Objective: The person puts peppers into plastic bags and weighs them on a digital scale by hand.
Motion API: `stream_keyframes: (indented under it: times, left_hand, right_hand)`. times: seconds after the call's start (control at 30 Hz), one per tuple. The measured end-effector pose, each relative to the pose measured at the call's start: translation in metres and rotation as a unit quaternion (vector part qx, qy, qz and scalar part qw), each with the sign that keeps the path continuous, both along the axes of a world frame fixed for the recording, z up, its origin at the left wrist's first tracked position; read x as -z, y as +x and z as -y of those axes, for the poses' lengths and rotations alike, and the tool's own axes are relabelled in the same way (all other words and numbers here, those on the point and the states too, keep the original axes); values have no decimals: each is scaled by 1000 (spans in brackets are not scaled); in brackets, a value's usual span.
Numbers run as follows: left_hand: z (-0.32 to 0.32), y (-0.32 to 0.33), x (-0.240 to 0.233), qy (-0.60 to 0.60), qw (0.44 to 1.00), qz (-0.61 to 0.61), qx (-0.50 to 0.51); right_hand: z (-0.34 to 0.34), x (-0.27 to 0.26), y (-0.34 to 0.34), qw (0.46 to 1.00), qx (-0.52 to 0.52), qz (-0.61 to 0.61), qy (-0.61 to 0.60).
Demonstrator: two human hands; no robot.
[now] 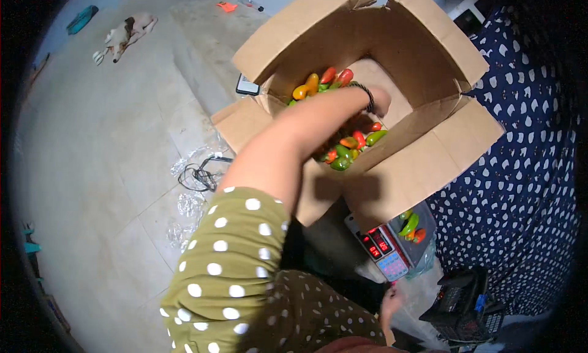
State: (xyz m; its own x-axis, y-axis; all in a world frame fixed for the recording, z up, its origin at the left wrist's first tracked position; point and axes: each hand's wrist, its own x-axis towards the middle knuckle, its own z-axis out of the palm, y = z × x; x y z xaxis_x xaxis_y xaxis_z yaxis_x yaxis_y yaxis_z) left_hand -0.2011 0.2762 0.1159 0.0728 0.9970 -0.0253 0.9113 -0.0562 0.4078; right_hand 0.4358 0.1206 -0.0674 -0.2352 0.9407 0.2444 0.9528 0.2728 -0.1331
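Observation:
My left arm reaches into a large open cardboard box (427, 164). My left hand (381, 103), with a dark band at the wrist, is inside it beside a pile of red, orange and green peppers (344, 154); its fingers are mostly hidden. My right hand (390, 302) is low in the view, just below a digital scale (392, 265) with lit red digits; its grip is unclear. A few green and orange peppers (410, 226) lie on the scale's platform, partly under a box flap.
A dark blue patterned cloth (519, 169) hangs at the right above a black plastic crate (464, 307). Left of the box are a phone (247, 85), a black cable (202, 176) and clear plastic (189, 205). A dog (126, 35) lies on the tiled floor, upper left.

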Motion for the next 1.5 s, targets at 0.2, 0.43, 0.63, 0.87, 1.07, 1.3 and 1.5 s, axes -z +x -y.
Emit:
stream_keyframes:
  times: [0.2,0.43,0.63,0.87,1.07,1.3,1.5]
  left_hand:
    - [-69,56,111,-172,968,-175,52]
    - [-41,36,112,-131,972,-193,28]
    - [-9,-4,57,-67,997,-23,-25]
    - [144,106,-131,516,843,134,-70]
    - [278,230,-59,373,893,98,233]
    - [290,226,55,199,966,165,-8]
    - [325,185,144,151,983,-36,-98]
  right_hand:
    - [43,46,33,984,143,-68,-81]
    - [35,31,10,985,122,-121,-2]
    - [20,0,-36,963,21,-258,78]
    - [24,-138,-188,774,-326,-543,-18]
    - [68,-209,-241,654,-491,-568,-92]
    - [-29,-131,-187,791,-245,-552,-99]
    - [-148,-97,-146,917,-11,-397,43]
